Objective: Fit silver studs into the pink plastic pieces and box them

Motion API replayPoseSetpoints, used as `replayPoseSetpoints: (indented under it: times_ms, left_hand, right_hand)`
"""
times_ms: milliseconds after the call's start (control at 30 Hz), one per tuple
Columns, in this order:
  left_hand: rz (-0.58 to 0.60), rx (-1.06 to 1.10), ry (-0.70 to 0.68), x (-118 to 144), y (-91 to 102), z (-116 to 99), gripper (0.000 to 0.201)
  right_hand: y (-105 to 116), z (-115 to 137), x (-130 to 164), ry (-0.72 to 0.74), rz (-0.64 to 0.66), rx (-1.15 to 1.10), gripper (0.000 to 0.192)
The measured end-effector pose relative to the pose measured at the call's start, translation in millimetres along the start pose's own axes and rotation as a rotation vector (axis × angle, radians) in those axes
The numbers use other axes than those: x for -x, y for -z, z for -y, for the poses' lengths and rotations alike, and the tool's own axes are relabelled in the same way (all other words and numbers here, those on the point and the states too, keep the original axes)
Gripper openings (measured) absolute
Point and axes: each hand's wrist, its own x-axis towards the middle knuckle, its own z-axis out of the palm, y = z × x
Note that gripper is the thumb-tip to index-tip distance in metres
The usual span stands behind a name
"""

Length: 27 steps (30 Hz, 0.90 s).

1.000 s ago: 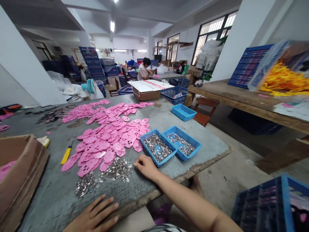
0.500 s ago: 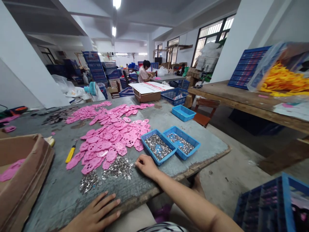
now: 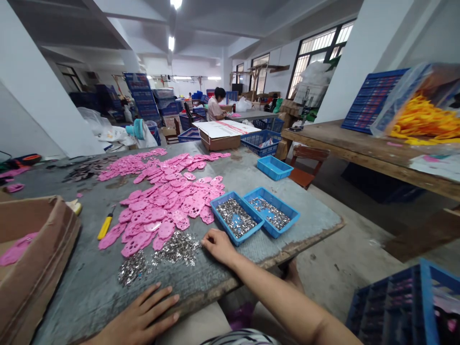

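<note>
My left hand (image 3: 147, 314) lies flat near the table's front edge, fingers spread, holding nothing. My right hand (image 3: 217, 245) rests on the table with its fingers curled together, at the right end of a heap of small shiny metal pieces (image 3: 179, 248); whatever its fingertips pinch is too small to make out. A second, smaller heap of metal pieces (image 3: 132, 269) lies further left. Behind both heaps spreads a big pile of flat pink pieces with holes (image 3: 168, 196). Just right of my right hand stand two blue trays, a nearer tray (image 3: 247, 238) and a farther tray (image 3: 292, 218), both holding metal pieces.
A cardboard box (image 3: 53, 239) stands at the left, beside a yellow-handled tool (image 3: 105, 228). Another blue tray (image 3: 275, 168) and a white-topped carton (image 3: 221, 139) are further back. A blue crate (image 3: 388, 306) is on the floor at right. A person (image 3: 215, 106) sits at a far table.
The view has shifted very slightly. Both hands keep their places on the table, and nothing else has visibly moved.
</note>
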Motion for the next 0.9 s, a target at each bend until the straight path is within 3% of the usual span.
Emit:
replayPoseSetpoints:
  times_ms: [167, 433, 567, 667, 767, 833, 900]
  left_hand:
    - [0.045, 0.044, 0.052, -0.3, 3.6, -2.2, 0.091]
    - [0.000, 0.018, 0.046, -4.5, 6.4, -4.7, 0.088]
    - [-0.040, -0.003, 0.049, -2.7, 5.0, -3.2, 0.082]
    - [-0.111, 0.005, 0.024, -6.3, 1.7, -5.5, 0.066]
    - [-0.288, 0.064, -0.060, -29.9, -2.9, -16.7, 0.039]
    - [-0.506, 0.136, -0.132, -60.8, -3.5, -28.2, 0.024]
    - [-0.527, 0.231, -0.172, -101.1, 0.2, -40.5, 0.022]
  right_hand:
    - [-0.1, -0.1, -0.2, -0.007, 0.011, 0.009, 0.022]
    - [0.4, 0.8, 0.3, 0.013, 0.022, 0.045, 0.021]
    - [-1.2, 0.6, 0.9, 0.046, 0.020, 0.062, 0.021]
    - [3.8, -1.3, 11.4, 0.091, 0.044, 0.058, 0.020]
    - [23.4, -5.0, 34.0, 0.179, 0.109, 0.057, 0.018]
    - [44.8, -6.6, 51.9, 0.304, 0.159, 0.094, 0.016]
    - [68.8, -6.3, 69.1, 0.418, 0.182, 0.163, 0.020]
